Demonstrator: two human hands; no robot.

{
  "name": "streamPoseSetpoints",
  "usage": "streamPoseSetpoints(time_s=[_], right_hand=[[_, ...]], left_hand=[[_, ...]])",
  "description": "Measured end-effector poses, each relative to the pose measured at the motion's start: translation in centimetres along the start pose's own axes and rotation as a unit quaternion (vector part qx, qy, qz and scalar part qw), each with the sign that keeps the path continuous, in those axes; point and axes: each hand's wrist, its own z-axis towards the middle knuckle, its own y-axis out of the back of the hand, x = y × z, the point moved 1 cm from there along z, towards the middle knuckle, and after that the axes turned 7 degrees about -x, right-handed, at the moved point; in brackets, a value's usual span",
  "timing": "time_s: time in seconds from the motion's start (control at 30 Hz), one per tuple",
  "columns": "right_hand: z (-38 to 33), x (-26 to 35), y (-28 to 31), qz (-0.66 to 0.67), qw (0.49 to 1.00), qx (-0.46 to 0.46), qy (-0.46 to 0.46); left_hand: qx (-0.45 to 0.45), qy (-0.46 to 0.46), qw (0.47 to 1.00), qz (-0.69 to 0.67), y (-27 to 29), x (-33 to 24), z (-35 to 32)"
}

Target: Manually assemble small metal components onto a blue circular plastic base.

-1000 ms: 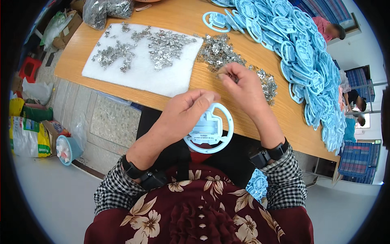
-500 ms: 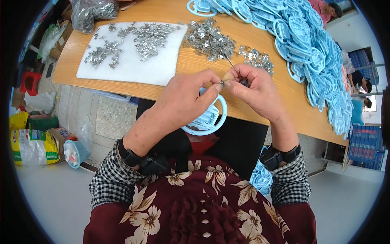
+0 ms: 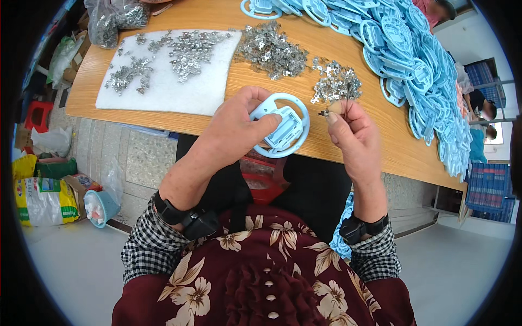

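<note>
My left hand is closed on a light blue plastic toy steering wheel part, thumb across its middle panel. The part is tilted up in front of the table edge, its ring and recessed centre showing. To its right, my right hand pinches a small metal clip between thumb and fingertips, apart from the wheel part. A thin dark metal rod sticks up from the same hand; its lower end is hidden by the fingers. Just beyond the right hand lies a small pile of metal clips.
A white foam sheet with scattered metal clips covers the table's left. A larger clip pile lies beside it. Many blue wheel parts are heaped along the right. A plastic bag of metal pieces stands at the far left.
My hands, together before, have moved apart. The left hand has raised the blue wheel part and turned its face into view. The right hand has shifted right with the clip and rod.
</note>
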Motion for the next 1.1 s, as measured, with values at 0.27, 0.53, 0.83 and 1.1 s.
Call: streamPoseSetpoints(time_s=[0.27,0.53,0.83,1.1], right_hand=[[0.1,-2.2,-1.7,-0.193,0.976,-0.034,0.094],[-0.2,-2.4,-3.5,-0.322,0.92,-0.07,0.213],[-0.8,-1.9,-4.1,-0.351,0.915,-0.103,0.169],[-1.4,-1.2,-4.0,-0.435,0.865,-0.085,0.234]], left_hand=[[-0.029,0.013,0.998,0.045,-0.2,0.7,0.3],[-0.017,-0.02,0.999,0.033,0.0,2.2,0.8],[-0.001,0.004,0.999,0.04,-0.2,0.8,0.4],[0.015,-0.009,0.999,0.039,-0.3,0.7,0.3]])
